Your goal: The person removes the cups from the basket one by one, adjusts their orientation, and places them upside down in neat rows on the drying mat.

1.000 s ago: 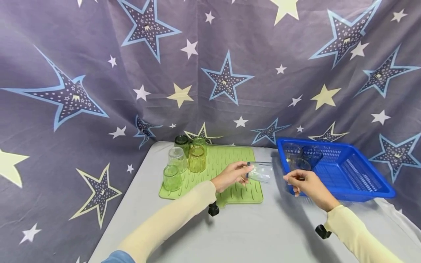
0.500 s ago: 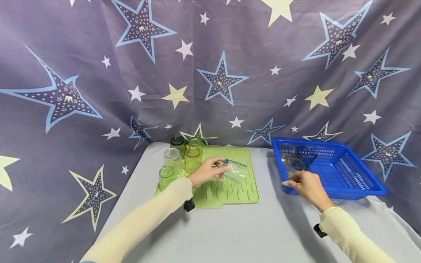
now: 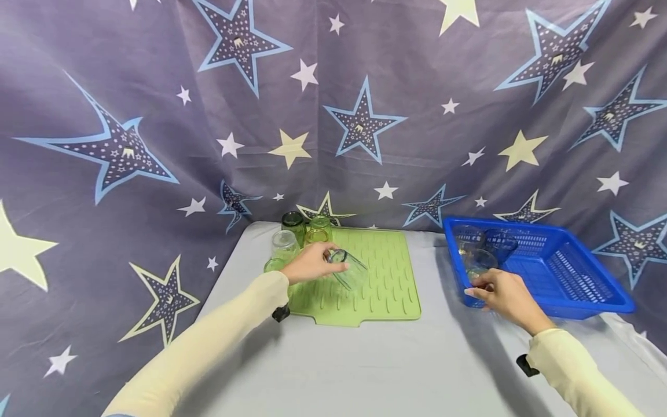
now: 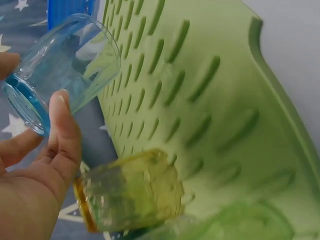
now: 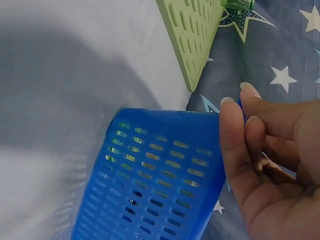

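My left hand [image 3: 311, 263] grips a clear, bluish drinking glass [image 3: 352, 271] near its thick base. The glass is tilted above the green ridged drying mat [image 3: 385, 289], its mouth turned down toward the mat in the left wrist view. Close to that hand, a yellow glass [image 4: 132, 190] and several other glasses stand upside down at the mat's left side. My right hand [image 3: 502, 294] pinches the near left rim of a blue plastic basket [image 5: 150, 165] between thumb and fingers. Inside the basket, several glasses [image 3: 479, 260] sit at its left end, partly hidden by the right hand.
A dark green glass [image 3: 294, 225] and a light green one [image 3: 320, 223] stand at the mat's back left. A star-patterned curtain [image 3: 359, 174] hangs right behind mat and basket. White cloth [image 3: 396, 365] covers the table.
The left hand has carried the glass leftward from beside the basket to over the mat, tipping its mouth downward. My right hand has moved from just off the basket's rim onto it.
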Demonstrator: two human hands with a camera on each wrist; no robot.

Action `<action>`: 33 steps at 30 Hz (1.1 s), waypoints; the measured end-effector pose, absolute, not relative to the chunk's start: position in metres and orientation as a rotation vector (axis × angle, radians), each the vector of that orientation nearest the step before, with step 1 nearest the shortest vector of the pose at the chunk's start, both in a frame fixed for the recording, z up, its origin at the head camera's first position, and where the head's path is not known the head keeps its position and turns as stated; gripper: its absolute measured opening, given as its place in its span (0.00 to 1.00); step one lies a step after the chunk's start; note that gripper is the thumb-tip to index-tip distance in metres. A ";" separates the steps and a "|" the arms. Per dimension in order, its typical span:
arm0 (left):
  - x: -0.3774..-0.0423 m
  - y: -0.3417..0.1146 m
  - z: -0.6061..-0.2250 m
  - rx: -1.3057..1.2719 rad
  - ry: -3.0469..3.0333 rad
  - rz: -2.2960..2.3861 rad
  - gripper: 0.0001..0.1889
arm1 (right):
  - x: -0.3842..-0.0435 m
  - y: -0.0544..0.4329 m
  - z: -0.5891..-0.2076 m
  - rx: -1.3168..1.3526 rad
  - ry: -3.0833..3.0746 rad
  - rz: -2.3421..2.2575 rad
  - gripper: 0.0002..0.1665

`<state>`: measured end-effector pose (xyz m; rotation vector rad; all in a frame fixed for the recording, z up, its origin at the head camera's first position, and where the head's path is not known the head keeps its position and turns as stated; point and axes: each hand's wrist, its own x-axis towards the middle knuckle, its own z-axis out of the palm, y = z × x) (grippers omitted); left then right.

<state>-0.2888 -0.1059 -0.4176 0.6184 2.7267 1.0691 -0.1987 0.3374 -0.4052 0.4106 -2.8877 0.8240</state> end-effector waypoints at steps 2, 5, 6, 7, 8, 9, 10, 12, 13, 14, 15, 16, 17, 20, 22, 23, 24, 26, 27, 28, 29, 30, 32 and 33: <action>-0.289 -0.111 -0.414 0.653 2.763 0.988 0.38 | -0.198 0.339 -0.404 0.395 -2.888 0.836 0.12; -0.289 -0.119 -0.410 0.699 2.826 0.842 0.39 | -0.197 0.339 -0.404 0.389 -2.888 0.852 0.13; -0.288 -0.122 -0.409 0.706 2.844 0.792 0.39 | -0.197 0.339 -0.404 0.390 -2.889 0.858 0.13; -0.288 -0.125 -0.408 0.705 2.859 0.749 0.40 | -0.197 0.339 -0.405 0.388 -2.889 0.863 0.13; -0.288 -0.127 -0.407 0.704 2.873 0.711 0.41 | -0.197 0.339 -0.405 0.391 -2.889 0.863 0.13; -0.287 -0.129 -0.406 0.702 2.885 0.677 0.41 | -0.196 0.338 -0.406 0.391 -2.888 0.865 0.12; -0.286 -0.131 -0.405 0.697 2.888 0.661 0.42 | -0.196 0.338 -0.406 0.396 -2.886 0.865 0.12; -0.285 -0.134 -0.403 0.688 2.900 0.620 0.42 | -0.196 0.338 -0.407 0.405 -2.882 0.859 0.12; -0.284 -0.135 -0.401 0.688 2.906 0.599 0.42 | -0.196 0.338 -0.407 0.411 -2.876 0.854 0.12; -0.284 -0.137 -0.400 0.691 2.911 0.580 0.41 | -0.196 0.338 -0.408 0.416 -2.872 0.850 0.11; -0.284 -0.138 -0.399 0.695 2.915 0.557 0.40 | -0.196 0.338 -0.408 0.420 -2.867 0.850 0.11; -0.283 -0.139 -0.399 0.697 2.920 0.538 0.39 | -0.197 0.338 -0.408 0.426 -2.863 0.845 0.11; -0.283 -0.140 -0.398 0.700 2.924 0.512 0.38 | -0.197 0.338 -0.408 0.429 -2.861 0.844 0.11; -0.283 -0.142 -0.398 0.696 2.926 0.461 0.29 | -0.197 0.338 -0.408 0.434 -2.863 0.843 0.11; -0.282 -0.144 -0.400 0.697 2.930 0.422 0.27 | -0.197 0.338 -0.409 0.433 -2.866 0.838 0.11; -0.282 -0.145 -0.402 0.696 2.935 0.395 0.27 | -0.197 0.338 -0.409 0.434 -2.868 0.838 0.11; -0.282 -0.145 -0.404 0.697 2.939 0.363 0.27 | -0.197 0.339 -0.409 0.434 -2.867 0.837 0.12; -0.283 -0.146 -0.407 0.706 2.953 0.312 0.30 | -0.198 0.339 -0.410 0.431 -2.865 0.835 0.12; -0.283 -0.147 -0.409 0.707 2.960 0.288 0.32 | -0.198 0.339 -0.410 0.430 -2.861 0.834 0.11; -0.283 -0.147 -0.410 0.706 2.966 0.270 0.33 | -0.198 0.339 -0.411 0.435 -2.860 0.831 0.11; -0.283 -0.148 -0.411 0.704 2.969 0.257 0.33 | -0.198 0.339 -0.411 0.438 -2.859 0.828 0.11; -0.282 -0.148 -0.411 0.708 2.976 0.239 0.32 | -0.198 0.339 -0.411 0.436 -2.858 0.827 0.11; -0.282 -0.148 -0.412 0.715 2.991 0.208 0.30 | -0.198 0.340 -0.411 0.430 -2.858 0.823 0.11; -0.282 -0.149 -0.412 0.719 2.999 0.187 0.28 | -0.198 0.340 -0.411 0.431 -2.858 0.820 0.11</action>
